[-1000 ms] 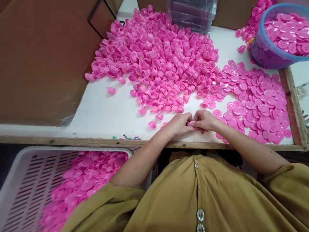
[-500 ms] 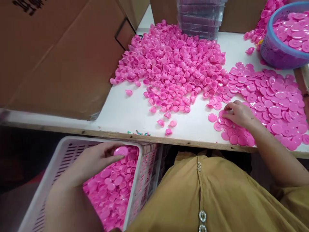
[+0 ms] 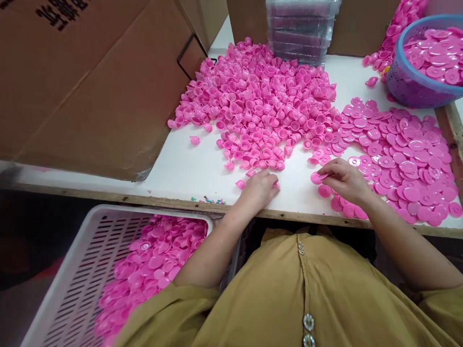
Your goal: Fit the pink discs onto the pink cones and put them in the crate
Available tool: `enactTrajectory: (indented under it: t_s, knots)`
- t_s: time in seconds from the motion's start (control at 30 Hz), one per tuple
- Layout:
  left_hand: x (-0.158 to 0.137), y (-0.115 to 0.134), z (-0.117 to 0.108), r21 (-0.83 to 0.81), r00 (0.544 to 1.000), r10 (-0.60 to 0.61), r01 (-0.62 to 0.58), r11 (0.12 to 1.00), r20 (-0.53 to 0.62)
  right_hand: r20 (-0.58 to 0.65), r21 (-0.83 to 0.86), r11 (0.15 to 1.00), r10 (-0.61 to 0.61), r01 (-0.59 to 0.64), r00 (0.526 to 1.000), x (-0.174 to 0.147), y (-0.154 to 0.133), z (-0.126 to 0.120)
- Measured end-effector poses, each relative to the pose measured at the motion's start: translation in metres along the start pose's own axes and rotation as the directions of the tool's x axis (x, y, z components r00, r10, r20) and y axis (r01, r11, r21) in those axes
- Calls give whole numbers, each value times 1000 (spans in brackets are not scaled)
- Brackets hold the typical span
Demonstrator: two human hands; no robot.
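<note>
While hands point(image 3: 345, 180) rest apart, one pinches a disc point(image 3: 322, 177)

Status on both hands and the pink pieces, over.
Left hand at a mostly hidden pink piece. Right hand pinching a pink disc. Disc pile close beside it.

Likely a workshop: pink cup heaps point(image 3: 253, 106), cartons point(image 3: 108, 101)

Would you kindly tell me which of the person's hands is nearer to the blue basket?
Right. The right hand is to the near left of the blue basket, with pink discs between; the left hand is farther left, beside loose pink cups.
</note>
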State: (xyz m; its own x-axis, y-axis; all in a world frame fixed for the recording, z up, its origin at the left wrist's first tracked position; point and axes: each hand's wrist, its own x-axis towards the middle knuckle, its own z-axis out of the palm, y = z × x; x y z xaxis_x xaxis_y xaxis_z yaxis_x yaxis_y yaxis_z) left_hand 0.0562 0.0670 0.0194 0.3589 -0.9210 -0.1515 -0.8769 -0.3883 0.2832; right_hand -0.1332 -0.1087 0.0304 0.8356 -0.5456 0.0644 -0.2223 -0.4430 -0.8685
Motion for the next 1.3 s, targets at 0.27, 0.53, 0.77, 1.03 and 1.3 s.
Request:
enactTrajectory:
  t_s: [0.27, 0.53, 0.77, 1.03, 1.3]
  knots:
    - [11, 28, 26, -339, 994, 79, -98, 936, -69, 131, 165, 909, 365, -384, 922, 5, -6, 24]
    - [10, 22, 26, -461, 994, 85, -109, 881, -73, 215, -35, 942, 333, -333, 918, 25, -17, 40]
    - [13, 20, 25, -562, 998, 54, -67, 825, -40, 338, -30, 834, 527, -550, 780, 34, -23, 44]
    - [17, 14, 14, -564, 992, 114, -62, 823, 57, 378, -36, 833, 523, -553, 764, 43, -25, 50]
    - [17, 6, 13, -695, 977, 178, -50, 717, 114, 378, -5, 797, 561, -604, 737, 38, -26, 49]
